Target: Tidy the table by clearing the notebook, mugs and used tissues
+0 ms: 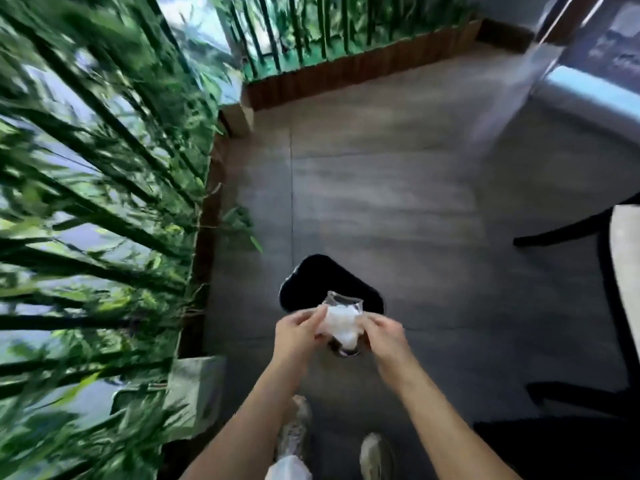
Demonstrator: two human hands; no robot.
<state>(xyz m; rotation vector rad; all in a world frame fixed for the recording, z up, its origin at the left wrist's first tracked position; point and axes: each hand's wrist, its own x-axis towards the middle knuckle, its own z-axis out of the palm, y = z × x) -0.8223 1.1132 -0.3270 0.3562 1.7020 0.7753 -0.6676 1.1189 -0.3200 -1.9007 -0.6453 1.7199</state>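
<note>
A bundle of crumpled white used tissues [341,323], with a bit of clear wrapping at its top, is held between both hands. My left hand [298,332] pinches its left side and my right hand [382,336] grips its right side. The bundle hangs directly over a black bin [311,282] standing on the grey floor, whose dark opening shows just beyond my hands. A small dark round part of the bin [344,351] shows below the tissues. No notebook or mugs are in view.
Tall bamboo plants in a wooden-edged planter [204,237] line the left and far sides. A table edge [623,271] with black chair legs [561,226] is at the right. My shoes [375,452] stand on the grey tiled floor [398,185].
</note>
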